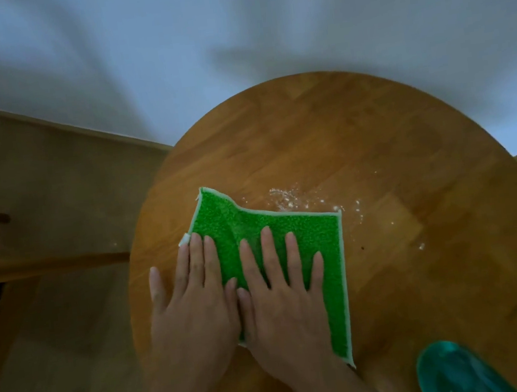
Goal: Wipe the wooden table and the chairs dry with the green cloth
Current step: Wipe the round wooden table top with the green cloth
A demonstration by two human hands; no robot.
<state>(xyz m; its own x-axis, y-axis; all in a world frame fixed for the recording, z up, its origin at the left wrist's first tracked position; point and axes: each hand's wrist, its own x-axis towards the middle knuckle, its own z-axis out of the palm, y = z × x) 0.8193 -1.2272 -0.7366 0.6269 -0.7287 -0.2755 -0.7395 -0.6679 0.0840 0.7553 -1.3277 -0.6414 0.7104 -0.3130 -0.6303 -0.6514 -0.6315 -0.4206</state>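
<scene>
Currently the round wooden table [376,155] fills most of the view; all positions referenced to it. Chair [47,266]: off its left edge, not yet wiped. Green cloth [274,226]: flat on its near-left part. Left hand [192,301]: fingers straight, pressing the cloth's left edge, thumb on bare wood. Right hand [282,294]: fingers spread, pressing the cloth's middle; neither hand grips. Teal bottle [451,374]: on its near-right rim. White droplets [290,197]: just beyond the cloth's far edge. Risk: a wide sweep right could knock the bottle off; flat palms may let the cloth bunch, smearing droplets.
</scene>
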